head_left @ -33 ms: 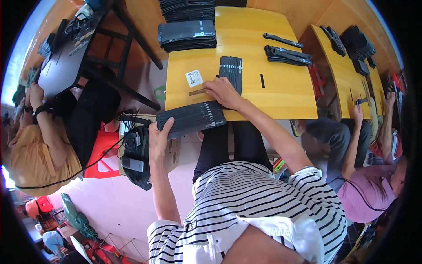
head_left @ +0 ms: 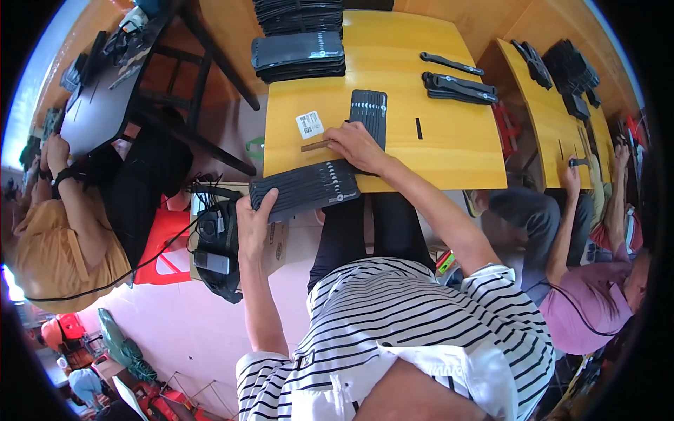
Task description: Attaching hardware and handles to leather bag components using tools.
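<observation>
My left hand (head_left: 257, 214) grips the left end of a black sheet of joined strips (head_left: 305, 191) with pale printed marks, thumb on top. This sheet overlaps the table's near edge and juts out past it. Above it, my right hand (head_left: 356, 147) is closed on a thin brown stick (head_left: 316, 146) that points left. Partly under my right hand lies a second black marked sheet (head_left: 368, 112), its lower part hidden by the hand and wrist. Left of that, a white printed label (head_left: 309, 125) lies on the yellow table (head_left: 400, 165).
Black sheets (head_left: 298, 52) are stacked at the table's far left. Loose black straps (head_left: 460, 89) lie at the far right, and a short black strip (head_left: 419, 128) nearer. A box with a black bag (head_left: 217, 245) stands left of my legs. People sit at tables on both sides.
</observation>
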### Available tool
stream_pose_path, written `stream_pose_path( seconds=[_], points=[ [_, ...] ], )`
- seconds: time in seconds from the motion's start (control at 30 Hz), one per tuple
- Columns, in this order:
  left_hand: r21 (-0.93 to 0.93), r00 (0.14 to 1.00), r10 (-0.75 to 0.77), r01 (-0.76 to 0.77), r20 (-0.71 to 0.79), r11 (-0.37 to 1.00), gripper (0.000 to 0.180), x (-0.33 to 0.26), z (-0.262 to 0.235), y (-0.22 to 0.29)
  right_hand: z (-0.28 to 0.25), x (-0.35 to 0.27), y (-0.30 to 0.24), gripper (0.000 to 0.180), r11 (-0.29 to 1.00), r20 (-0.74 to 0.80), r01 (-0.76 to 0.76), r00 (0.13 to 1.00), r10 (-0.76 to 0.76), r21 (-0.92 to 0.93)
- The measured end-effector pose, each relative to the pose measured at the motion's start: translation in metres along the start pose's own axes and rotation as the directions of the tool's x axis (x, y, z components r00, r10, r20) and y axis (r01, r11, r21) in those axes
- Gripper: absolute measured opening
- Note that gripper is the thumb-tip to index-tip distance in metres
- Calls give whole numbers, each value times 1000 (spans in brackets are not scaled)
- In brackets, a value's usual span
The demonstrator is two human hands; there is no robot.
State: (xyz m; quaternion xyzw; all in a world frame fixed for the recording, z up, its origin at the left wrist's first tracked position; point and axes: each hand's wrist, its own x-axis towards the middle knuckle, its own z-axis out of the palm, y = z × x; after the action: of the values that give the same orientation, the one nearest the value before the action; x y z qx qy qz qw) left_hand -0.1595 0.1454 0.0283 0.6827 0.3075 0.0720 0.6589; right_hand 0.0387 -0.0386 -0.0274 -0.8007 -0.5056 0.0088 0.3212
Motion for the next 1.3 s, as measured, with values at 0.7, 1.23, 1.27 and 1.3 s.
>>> stream_pose_path(
  seconds=[0.7,1.23,1.27,1.3],
  points=[
    [486,816,577,-518,36,704,15,-79,7,34,-24,40,-21,13,991,-29,133,991,-133,0],
    [-212,734,228,-454,-640,865,30,-93,-34,11,-161,39,-35,10,914,-183,104,965,-189,-393],
    [-256,766,204,-434,-610,864,30,-86,-31,3,-149,38,-28,11,880,-158,195,945,-287,-433],
    [-297,794,180,-413,-581,861,29,-81,-29,-5,-137,38,-17,11,879,-162,202,941,-296,-432]
  ],
)
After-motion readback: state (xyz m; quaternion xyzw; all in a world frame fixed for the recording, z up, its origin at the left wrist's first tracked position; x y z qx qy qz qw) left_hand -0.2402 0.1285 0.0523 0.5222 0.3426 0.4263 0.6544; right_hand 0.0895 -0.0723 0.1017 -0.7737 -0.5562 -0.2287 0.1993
